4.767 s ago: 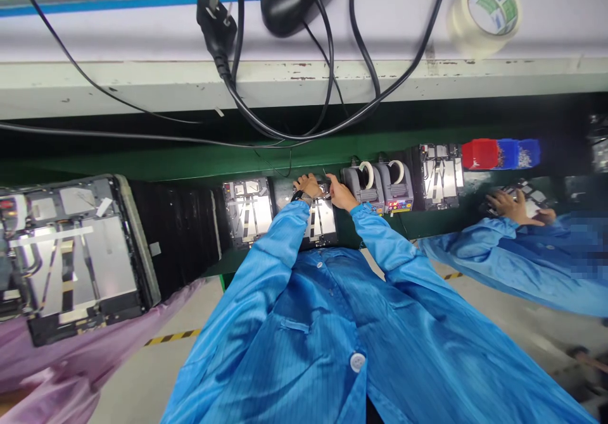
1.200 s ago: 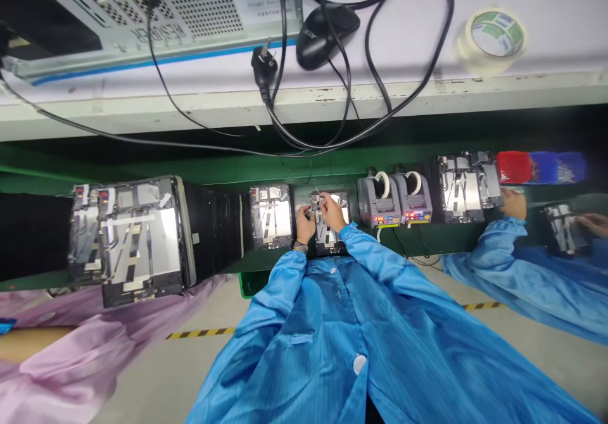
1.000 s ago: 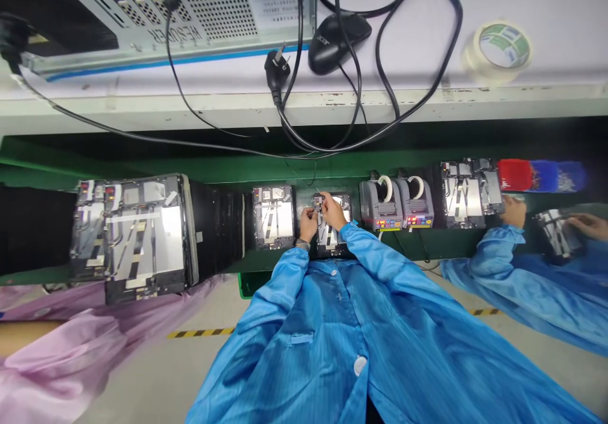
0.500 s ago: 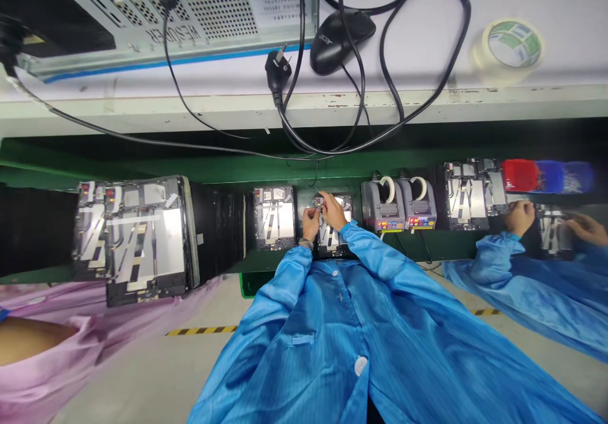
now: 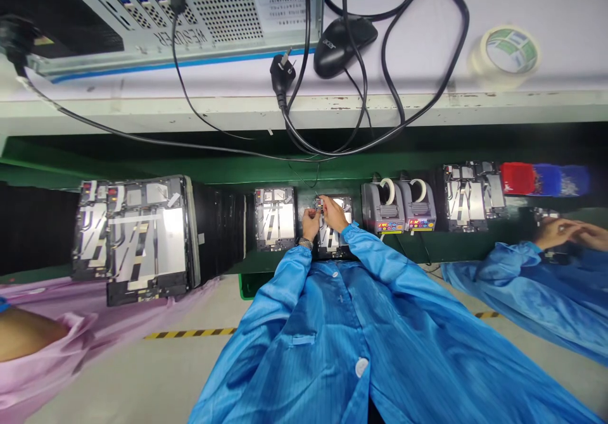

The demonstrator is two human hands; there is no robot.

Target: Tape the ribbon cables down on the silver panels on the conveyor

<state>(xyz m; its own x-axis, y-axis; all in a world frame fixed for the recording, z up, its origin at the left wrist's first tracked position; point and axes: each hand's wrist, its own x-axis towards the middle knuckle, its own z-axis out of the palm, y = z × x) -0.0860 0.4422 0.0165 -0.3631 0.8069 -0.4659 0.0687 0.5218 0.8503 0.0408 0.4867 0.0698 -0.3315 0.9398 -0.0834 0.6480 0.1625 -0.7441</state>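
Note:
An opened tablet, its battery and boards bare, lies flat on the green bench right in front of me. My left hand is at its upper left corner, fingertips pinched together. My right hand reaches over the same corner from the right, with thumb and index finger closed close to the left fingertips. Whatever small part lies between the fingers is too small to make out. Just left of my hands rests a second opened tablet, untouched.
Two tape dispensers stand on the right. Past them lie more opened tablets, a red bin, blue bins and a co-worker's hands. Stacked tablets are at left. Cables hang from the shelf above.
My two hands stay at the tablet's corner with only slight finger movement. The co-worker's hand at right has moved away from beside the bins to meet their other hand.

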